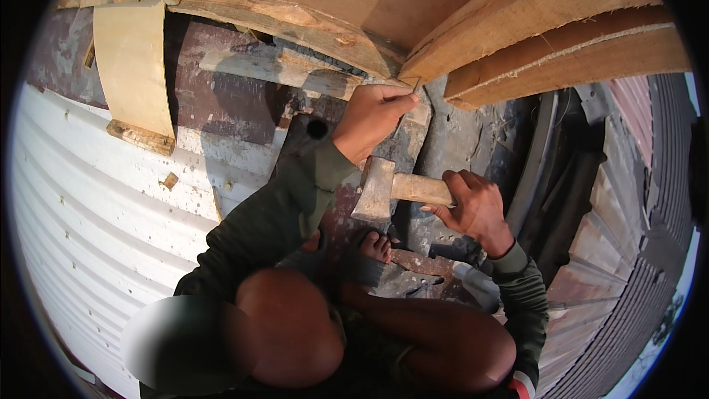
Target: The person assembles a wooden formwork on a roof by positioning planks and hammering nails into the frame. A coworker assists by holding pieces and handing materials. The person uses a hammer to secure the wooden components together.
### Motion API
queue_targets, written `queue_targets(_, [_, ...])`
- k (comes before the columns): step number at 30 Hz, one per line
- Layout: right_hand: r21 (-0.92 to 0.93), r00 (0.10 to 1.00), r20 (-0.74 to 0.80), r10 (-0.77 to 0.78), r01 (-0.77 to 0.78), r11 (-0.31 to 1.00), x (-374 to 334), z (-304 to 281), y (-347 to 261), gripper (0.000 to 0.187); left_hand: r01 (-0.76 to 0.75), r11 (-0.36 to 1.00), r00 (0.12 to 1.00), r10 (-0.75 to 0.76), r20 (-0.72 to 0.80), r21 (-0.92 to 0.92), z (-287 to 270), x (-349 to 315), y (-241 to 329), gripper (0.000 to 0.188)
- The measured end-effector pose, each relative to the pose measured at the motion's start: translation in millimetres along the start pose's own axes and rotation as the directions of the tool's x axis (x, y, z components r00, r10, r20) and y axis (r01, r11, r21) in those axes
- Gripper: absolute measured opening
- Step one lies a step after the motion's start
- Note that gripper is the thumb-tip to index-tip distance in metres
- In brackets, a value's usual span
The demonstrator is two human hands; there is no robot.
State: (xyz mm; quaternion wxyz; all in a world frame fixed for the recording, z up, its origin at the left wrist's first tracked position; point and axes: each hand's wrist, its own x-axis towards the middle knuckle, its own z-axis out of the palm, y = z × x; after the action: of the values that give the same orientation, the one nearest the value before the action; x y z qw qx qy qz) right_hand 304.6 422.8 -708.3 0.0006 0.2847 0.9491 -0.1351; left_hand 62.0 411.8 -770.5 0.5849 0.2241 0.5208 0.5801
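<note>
My left hand [374,117] is closed in a pinch, with a thin grey nail [417,86] between thumb and fingertips. The nail is against the lower corner of a wooden frame, where a long bottom beam [295,22] meets an upright timber [532,11]. Below and to the right, my right hand [476,210] grips the wooden handle of a hatchet [378,188]. Its worn metal head points left, under my left wrist, apart from the nail. Both my forearms are in dark green sleeves.
White corrugated roofing [96,214] spreads on the left, with a pale board [133,66] lying over its top edge. A second timber [569,59] juts out at the right. Rusty sheets [591,266] slope down beyond a dark gap. My bare feet [375,246] rest below the hatchet.
</note>
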Motion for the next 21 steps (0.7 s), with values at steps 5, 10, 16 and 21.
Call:
queue_targets(5, [-0.073, 0.997, 0.026, 0.079, -0.077, 0.994, 4.5, -4.0, 10.9, 0.052, 0.033, 0.999, 0.999, -0.033, 0.017, -0.004, -0.8, 1.2, 1.1, 0.03])
queue_targets(10, [-0.048, 0.977, 0.007, -0.212, 0.212, 0.976, -3.1, -6.0, 7.3, 0.05, 0.05, 0.999, 0.998, -0.05, 0.029, 0.001, -0.4, 0.5, 2.6, 0.031])
queue_targets(16, [-0.035, 0.993, 0.057, -0.102, 0.104, 0.994, 3.4, -19.7, 5.6, 0.05, 0.069, 0.997, 0.997, -0.07, 0.042, 0.02, -5.2, 5.9, 5.2, 0.03])
queue_targets(21, [-0.092, 0.99, 0.078, 0.116, -0.109, 0.99, 9.8, -15.3, 16.2, 0.05, 0.014, 1.0, 1.0, -0.014, 0.014, -0.001, 2.0, 5.1, 6.5, 0.027])
